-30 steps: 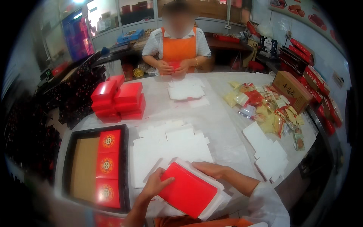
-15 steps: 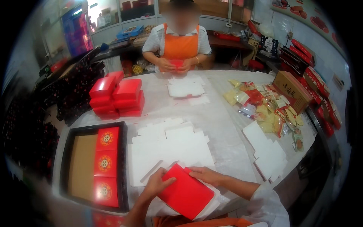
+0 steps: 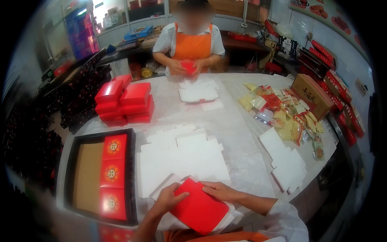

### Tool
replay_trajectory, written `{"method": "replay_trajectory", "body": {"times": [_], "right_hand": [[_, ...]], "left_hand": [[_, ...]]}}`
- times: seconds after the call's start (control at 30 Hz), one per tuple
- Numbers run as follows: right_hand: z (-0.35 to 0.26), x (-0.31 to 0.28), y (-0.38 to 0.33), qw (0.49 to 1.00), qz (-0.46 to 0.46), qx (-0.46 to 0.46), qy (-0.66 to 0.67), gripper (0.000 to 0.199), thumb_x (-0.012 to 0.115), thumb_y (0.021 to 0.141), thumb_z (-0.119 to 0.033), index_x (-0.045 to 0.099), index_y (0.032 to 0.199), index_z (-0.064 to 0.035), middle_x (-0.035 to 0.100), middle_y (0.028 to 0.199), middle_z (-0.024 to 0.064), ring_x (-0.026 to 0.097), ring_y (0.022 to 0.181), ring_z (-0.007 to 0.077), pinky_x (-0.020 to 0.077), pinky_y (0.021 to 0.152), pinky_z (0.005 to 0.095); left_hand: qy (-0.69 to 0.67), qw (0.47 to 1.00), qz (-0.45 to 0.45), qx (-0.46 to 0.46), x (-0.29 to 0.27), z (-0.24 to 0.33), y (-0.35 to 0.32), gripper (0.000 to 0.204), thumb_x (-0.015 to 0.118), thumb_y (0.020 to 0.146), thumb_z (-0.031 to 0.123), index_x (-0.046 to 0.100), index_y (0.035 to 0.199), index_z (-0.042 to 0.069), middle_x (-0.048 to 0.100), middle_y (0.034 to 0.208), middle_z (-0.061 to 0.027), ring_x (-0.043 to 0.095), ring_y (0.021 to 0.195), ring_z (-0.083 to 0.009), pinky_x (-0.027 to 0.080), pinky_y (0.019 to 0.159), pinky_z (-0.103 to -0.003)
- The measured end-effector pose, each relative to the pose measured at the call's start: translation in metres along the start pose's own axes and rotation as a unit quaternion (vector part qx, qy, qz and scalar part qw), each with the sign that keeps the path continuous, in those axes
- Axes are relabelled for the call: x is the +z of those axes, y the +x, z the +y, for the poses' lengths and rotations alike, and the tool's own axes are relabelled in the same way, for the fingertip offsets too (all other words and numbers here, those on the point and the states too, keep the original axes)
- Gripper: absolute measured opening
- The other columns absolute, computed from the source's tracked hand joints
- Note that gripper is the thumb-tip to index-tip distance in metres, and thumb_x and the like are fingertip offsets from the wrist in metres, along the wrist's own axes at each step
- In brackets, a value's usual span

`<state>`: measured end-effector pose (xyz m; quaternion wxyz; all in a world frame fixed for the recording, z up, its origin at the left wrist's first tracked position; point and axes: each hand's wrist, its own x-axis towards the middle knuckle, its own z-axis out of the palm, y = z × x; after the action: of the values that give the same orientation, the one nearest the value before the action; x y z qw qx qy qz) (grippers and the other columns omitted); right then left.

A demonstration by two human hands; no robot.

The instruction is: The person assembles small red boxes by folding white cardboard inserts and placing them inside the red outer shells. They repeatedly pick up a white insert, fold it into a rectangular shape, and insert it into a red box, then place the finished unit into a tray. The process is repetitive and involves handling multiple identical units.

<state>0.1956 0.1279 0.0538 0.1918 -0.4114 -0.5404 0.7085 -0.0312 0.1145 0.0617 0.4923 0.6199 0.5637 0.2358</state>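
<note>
Close to the table's near edge, I hold a flat red carton blank (image 3: 201, 207) with white inner flaps, slightly tilted. My left hand (image 3: 168, 198) grips its left edge, the thumb lying on the red face. At its upper right edge, my right hand (image 3: 217, 190) pinches the card, fingers partly hidden beneath. Just beyond my hands lies a stack of white carton blanks (image 3: 183, 157). To the left stands a black-rimmed tray (image 3: 131, 177) with three red boxes (image 3: 112, 173) in a column along its right side; the rest of its brown base shows.
Folded red boxes (image 3: 135, 95) are stacked at the far left. Across the table a person in an orange apron (image 3: 192, 46) handles a red piece behind white blanks (image 3: 197, 94). Snack packets (image 3: 282, 113), a brown carton (image 3: 310, 97) and white blanks (image 3: 282, 161) lie to the right.
The red blank's upper edge has shifted slightly down and flattened between my hands. Across the table, the person's hands have moved a little apart around the red piece.
</note>
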Motion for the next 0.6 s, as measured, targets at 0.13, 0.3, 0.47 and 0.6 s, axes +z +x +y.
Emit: {"method": "replay_trajectory", "body": {"times": [0.13, 0.3, 0.47, 0.6], "right_hand": [[0.004, 0.001, -0.001, 0.999, 0.007, -0.01, -0.029, 0.042, 0.04, 0.094, -0.024, 0.04, 0.131, -0.0056, 0.055, 0.114, 0.008, 0.051, 0.101, 0.0121, 0.0408, 0.087, 0.0249], [0.002, 0.002, -0.003, 1.0, -0.001, 0.009, -0.005, 0.041, 0.04, 0.094, -0.024, 0.04, 0.131, -0.0062, 0.055, 0.116, 0.0081, 0.051, 0.102, 0.0127, 0.0406, 0.088, 0.0254], [-0.005, 0.004, -0.006, 0.998, -0.013, 0.033, 0.042, 0.042, 0.041, 0.094, -0.023, 0.04, 0.131, -0.0057, 0.054, 0.118, 0.0081, 0.05, 0.103, 0.0132, 0.0406, 0.089, 0.0254], [-0.009, 0.003, -0.007, 0.994, -0.019, 0.057, 0.091, 0.042, 0.041, 0.094, -0.023, 0.04, 0.131, -0.0041, 0.053, 0.119, 0.0085, 0.05, 0.103, 0.0135, 0.0411, 0.089, 0.0254]], "left_hand": [[-0.011, 1.0, -0.002, 0.004, 0.0, 0.006, -0.004, 0.036, 0.065, 0.078, 0.028, 0.058, 0.096, -0.002, 0.063, 0.085, -0.0159, 0.061, 0.077, -0.0218, 0.047, 0.07, -0.031], [-0.053, 0.998, -0.001, 0.025, 0.003, 0.005, -0.007, 0.031, 0.063, 0.08, 0.025, 0.058, 0.094, -0.002, 0.062, 0.082, -0.0126, 0.059, 0.073, -0.0181, 0.046, 0.068, -0.029], [-0.063, 0.998, -0.012, -0.011, 0.002, 0.01, -0.009, 0.028, 0.062, 0.081, 0.023, 0.058, 0.094, -0.002, 0.062, 0.08, -0.0104, 0.057, 0.072, -0.0145, 0.046, 0.068, -0.027], [-0.079, 0.995, -0.023, -0.049, 0.001, 0.02, -0.012, 0.027, 0.062, 0.081, 0.021, 0.057, 0.094, -0.002, 0.061, 0.088, -0.0116, 0.057, 0.079, -0.016, 0.045, 0.072, -0.027]]}}
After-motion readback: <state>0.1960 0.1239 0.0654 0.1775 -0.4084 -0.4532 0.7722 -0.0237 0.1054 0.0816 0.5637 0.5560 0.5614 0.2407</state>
